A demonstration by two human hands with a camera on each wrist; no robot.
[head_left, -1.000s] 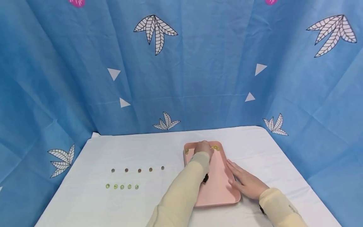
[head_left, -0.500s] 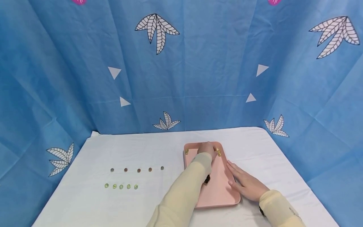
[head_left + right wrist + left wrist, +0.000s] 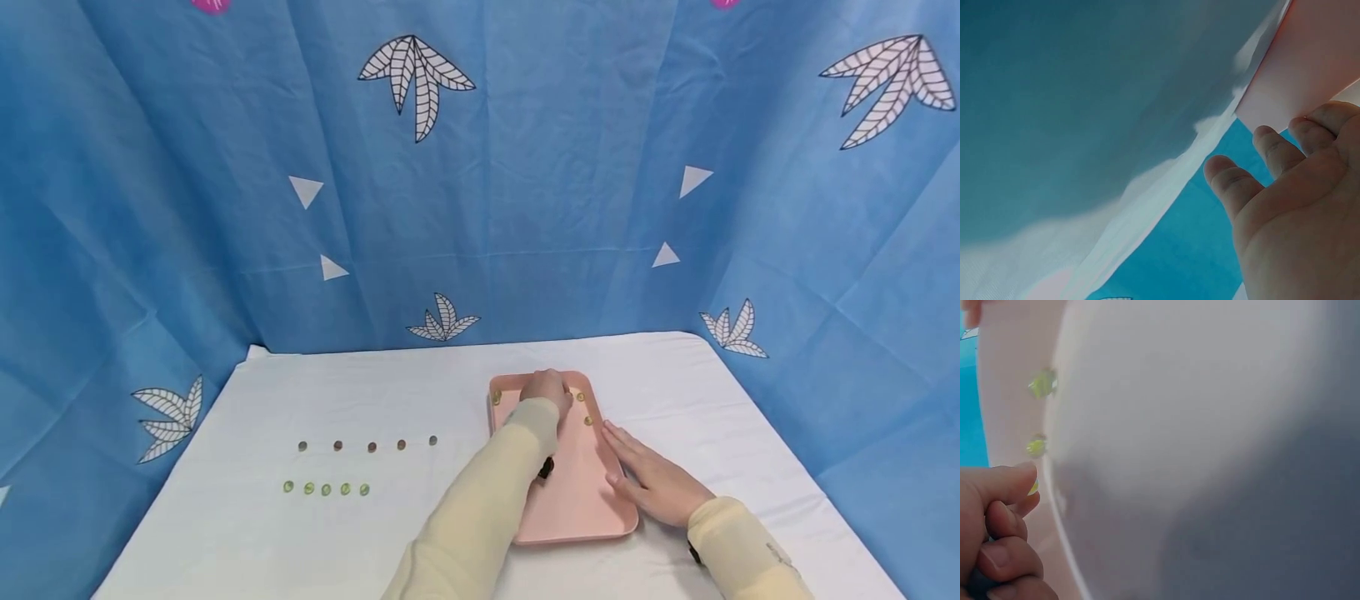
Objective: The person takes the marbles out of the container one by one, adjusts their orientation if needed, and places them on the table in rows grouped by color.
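The left hand (image 3: 547, 392) reaches into the far end of the pink tray (image 3: 577, 492). In the left wrist view its thumb and index finger pinch a small yellow-green marble (image 3: 1033, 487), while the other fingers are curled. Beyond the fingertips, two similar marbles (image 3: 1043, 384) lie along the tray's edge. In the head view, one marble (image 3: 588, 421) lies near the tray's right wall, another (image 3: 581, 397) at the far right corner, and more yellow-green ones (image 3: 497, 397) at the far left corner. The right hand (image 3: 656, 483) rests with extended fingers against the tray's right side.
On the white cloth (image 3: 420, 533), left of the tray, a row of several dark grey and brownish round pieces (image 3: 372, 447) lies behind a row of several green marbles (image 3: 326, 489). A blue patterned curtain (image 3: 562, 208) hangs around the table's back and sides.
The left hand has shifted slightly right along the tray's far end. The marbles by its right side, bunched together before, now lie apart, one nearer. The right hand stays in place.
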